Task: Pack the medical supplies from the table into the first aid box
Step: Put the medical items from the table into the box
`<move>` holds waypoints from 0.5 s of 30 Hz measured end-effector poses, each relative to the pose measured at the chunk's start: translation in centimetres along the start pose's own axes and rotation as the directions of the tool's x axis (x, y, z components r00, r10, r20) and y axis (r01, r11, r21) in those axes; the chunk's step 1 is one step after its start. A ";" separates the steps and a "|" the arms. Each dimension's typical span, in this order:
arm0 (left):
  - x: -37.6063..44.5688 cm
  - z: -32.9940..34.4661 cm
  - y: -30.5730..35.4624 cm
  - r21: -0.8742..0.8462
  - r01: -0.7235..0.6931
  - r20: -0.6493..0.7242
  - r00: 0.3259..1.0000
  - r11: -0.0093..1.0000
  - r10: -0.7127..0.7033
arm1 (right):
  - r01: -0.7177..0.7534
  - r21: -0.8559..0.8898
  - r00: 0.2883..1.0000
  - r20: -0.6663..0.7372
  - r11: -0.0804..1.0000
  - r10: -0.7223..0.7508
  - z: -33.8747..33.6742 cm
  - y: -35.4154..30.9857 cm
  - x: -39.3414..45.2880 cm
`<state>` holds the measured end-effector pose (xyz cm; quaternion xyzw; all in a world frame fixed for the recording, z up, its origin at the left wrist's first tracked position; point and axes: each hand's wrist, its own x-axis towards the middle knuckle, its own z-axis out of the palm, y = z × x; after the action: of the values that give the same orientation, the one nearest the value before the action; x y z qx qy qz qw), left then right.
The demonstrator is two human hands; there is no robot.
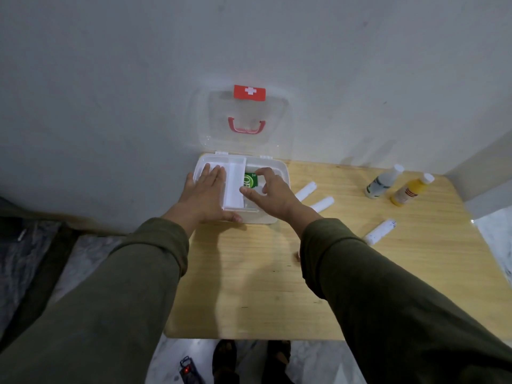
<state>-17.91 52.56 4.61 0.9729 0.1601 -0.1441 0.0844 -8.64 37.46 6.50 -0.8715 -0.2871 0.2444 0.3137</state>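
The white first aid box (pixel 279 173) stands open at the table's far left corner, with its clear lid (pixel 274 126) leaning on the wall. My left hand (pixel 206 194) lies flat on the box's inner tray (pixel 235 187), thumb along the front edge. My right hand (pixel 273 191) reaches into the right half of the box, fingers curled around a small white round roll (pixel 259 190). A green packet (pixel 250 180) lies inside beside it. On the table, right of the box, lie three white tubes (pixel 304 191) (pixel 322 203) (pixel 379 231).
A pale bottle (pixel 383 181) and a yellow bottle (pixel 411 189), both white-capped, stand at the wooden table's (pixel 249 286) far right. Walls close in behind and on the right. On the floor below are my feet and a small device with a red light (pixel 187 370).
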 end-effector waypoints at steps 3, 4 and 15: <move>0.0 0.0 0.0 -0.003 0.000 -0.002 1.000 1.000 0.000 | -0.037 0.056 0.999 0.042 0.998 0.035 0.3 -0.6 0.3; 0.0 0.0 0.0 -0.005 0.001 0.001 1.000 1.000 -0.001 | -0.047 0.077 0.997 0.057 0.996 0.043 0.4 -0.7 0.4; 0.1 0.3 -0.2 -0.009 0.006 -0.003 1.000 1.000 -0.006 | -0.182 0.098 0.963 0.220 0.978 0.157 1.1 -1.2 1.1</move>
<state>-17.99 52.67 4.30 0.9722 0.1639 -0.1420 0.0880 -8.96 39.37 6.24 -0.8421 -0.2281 0.3781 0.3097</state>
